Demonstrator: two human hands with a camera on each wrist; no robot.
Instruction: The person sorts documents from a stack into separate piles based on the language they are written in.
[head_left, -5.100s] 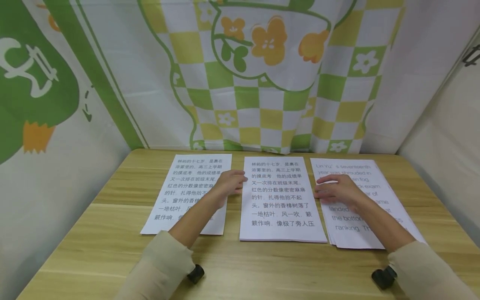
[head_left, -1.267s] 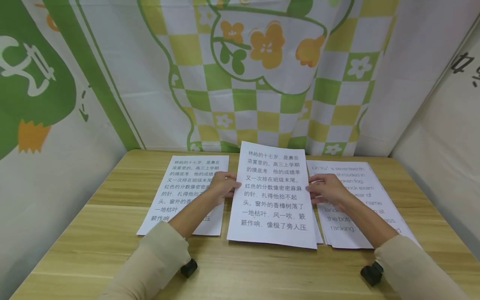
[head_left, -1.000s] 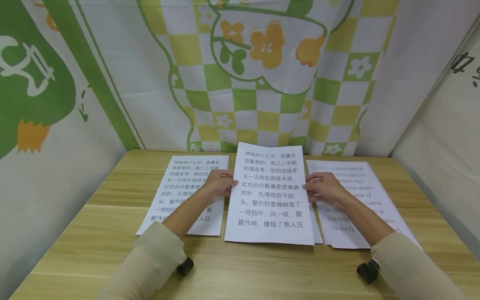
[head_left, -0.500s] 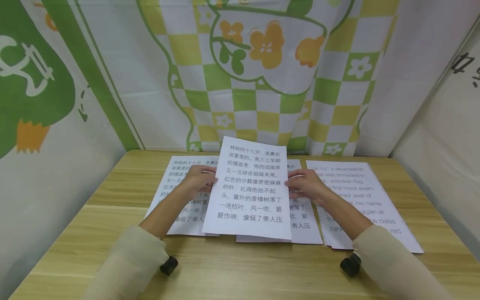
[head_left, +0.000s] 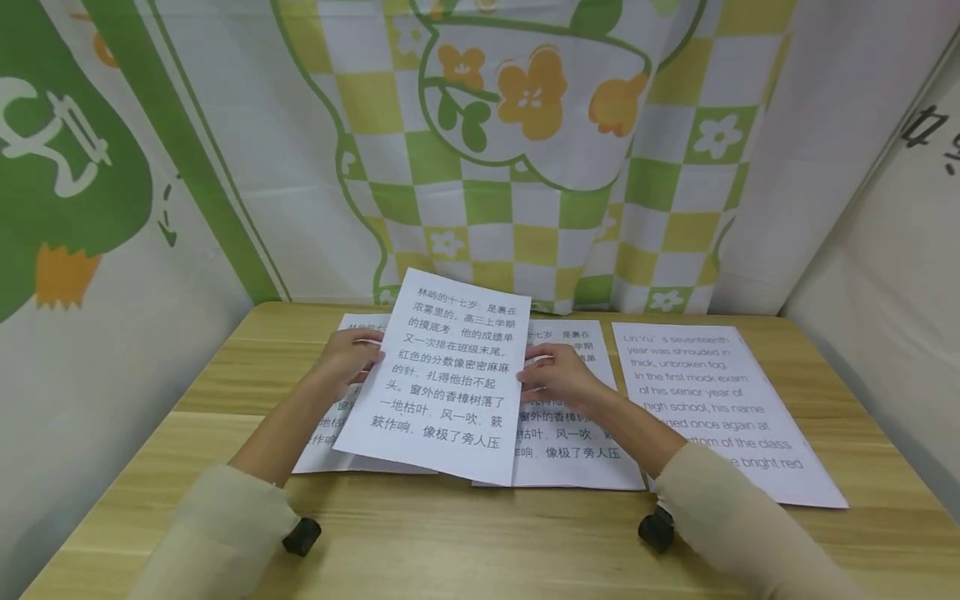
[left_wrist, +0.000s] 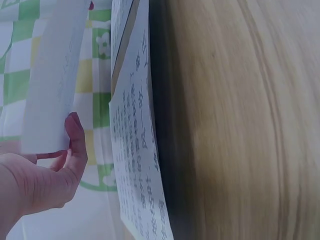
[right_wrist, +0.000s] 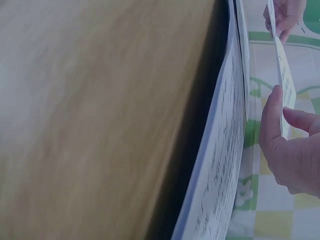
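Note:
Both hands hold one printed sheet of paper (head_left: 442, 383) by its side edges, raised above the table and slightly tilted. My left hand (head_left: 347, 362) pinches its left edge, and my right hand (head_left: 562, 379) pinches the right edge. Under it, the left pile of paper (head_left: 318, 458) with the same Chinese text is mostly covered. The middle pile of paper (head_left: 581, 468) shows to the right of the held sheet, partly behind my right hand. In the left wrist view the raised sheet (left_wrist: 50, 85) stands clear of the pile below.
A pile of sheets with English text (head_left: 705, 367) lies at the right on the wooden table (head_left: 465, 550). A curtain with green and yellow checks (head_left: 510, 208) hangs behind the table's back edge, and pale cloth walls (head_left: 892, 275) flank both sides.
Both hands took hold of the top sheet of the middle pile, lifted it and carried it left, partly over the left pile. The English pile is now less covered by the right arm.

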